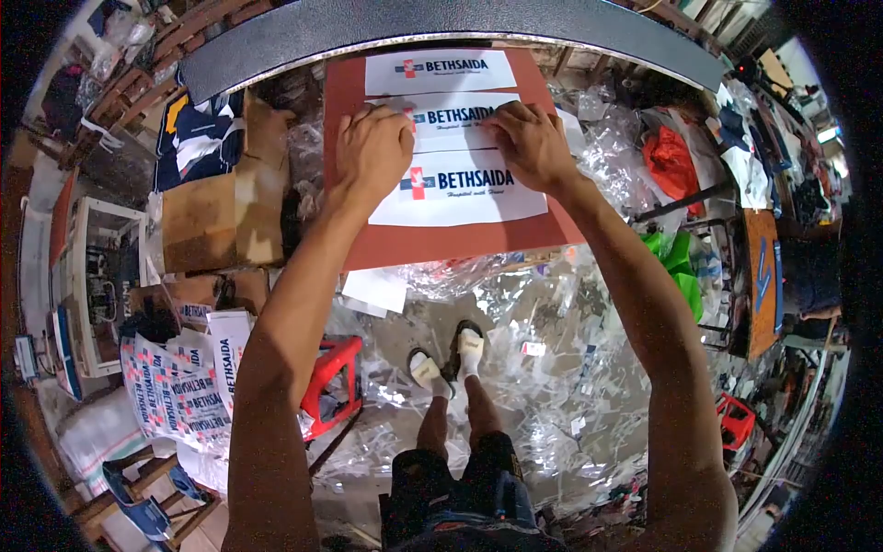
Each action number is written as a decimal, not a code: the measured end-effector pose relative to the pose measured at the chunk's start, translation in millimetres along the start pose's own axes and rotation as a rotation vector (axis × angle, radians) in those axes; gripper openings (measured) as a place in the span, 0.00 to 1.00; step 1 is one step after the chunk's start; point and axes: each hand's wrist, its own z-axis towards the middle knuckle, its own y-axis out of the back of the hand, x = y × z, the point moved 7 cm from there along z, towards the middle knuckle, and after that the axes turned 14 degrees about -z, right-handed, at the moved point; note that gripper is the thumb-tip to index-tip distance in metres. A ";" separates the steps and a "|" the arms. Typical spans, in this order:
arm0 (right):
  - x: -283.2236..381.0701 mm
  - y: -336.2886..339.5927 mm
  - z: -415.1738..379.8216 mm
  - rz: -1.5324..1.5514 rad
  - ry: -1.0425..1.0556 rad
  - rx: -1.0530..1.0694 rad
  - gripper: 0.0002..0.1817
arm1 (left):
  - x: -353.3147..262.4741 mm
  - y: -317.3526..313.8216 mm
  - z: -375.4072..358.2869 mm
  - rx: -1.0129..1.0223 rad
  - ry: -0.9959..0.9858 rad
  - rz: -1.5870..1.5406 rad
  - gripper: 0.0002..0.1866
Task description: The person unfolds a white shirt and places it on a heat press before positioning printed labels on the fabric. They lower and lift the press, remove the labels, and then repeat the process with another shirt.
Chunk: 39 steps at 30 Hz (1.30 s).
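Three white printed sheets reading BETHSAIDA lie one behind another on a reddish-brown board (423, 247). My left hand (372, 152) has its fingers curled over the left end of the middle printed sheet (451, 138). At that sheet's right end, the bent fingers of my right hand (532, 143) press on the print, covering part of the lettering. Nearest to me is the front printed sheet (441, 207), flat below my hands. The back printed sheet (437, 74) sits at the far edge. Both sets of fingertips are partly hidden.
A dark padded bar (441, 28) spans above the board's far edge. Cardboard boxes (207, 221) stand at left, with stacked BETHSAIDA prints (179, 382) and a red plastic stool (336, 386) below. Clear plastic scraps (552, 405) litter the floor. A red bag (670, 164) lies right.
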 end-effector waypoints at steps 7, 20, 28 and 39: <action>-1.0 0.4 1.3 0.045 0.005 -0.040 0.12 | 12.9 -10.9 1.3 -0.039 -0.060 -0.091 0.09; -2.9 11.6 -1.4 0.072 0.014 -0.091 0.16 | 0.6 3.7 -8.0 -0.160 -0.128 -0.034 0.09; -3.7 8.1 -5.7 0.056 0.037 -0.082 0.16 | -2.8 3.4 -10.7 -0.103 -0.134 0.013 0.09; -5.4 -0.7 -2.3 0.011 0.035 -0.011 0.19 | 2.6 2.6 -4.4 -0.094 -0.123 -0.029 0.09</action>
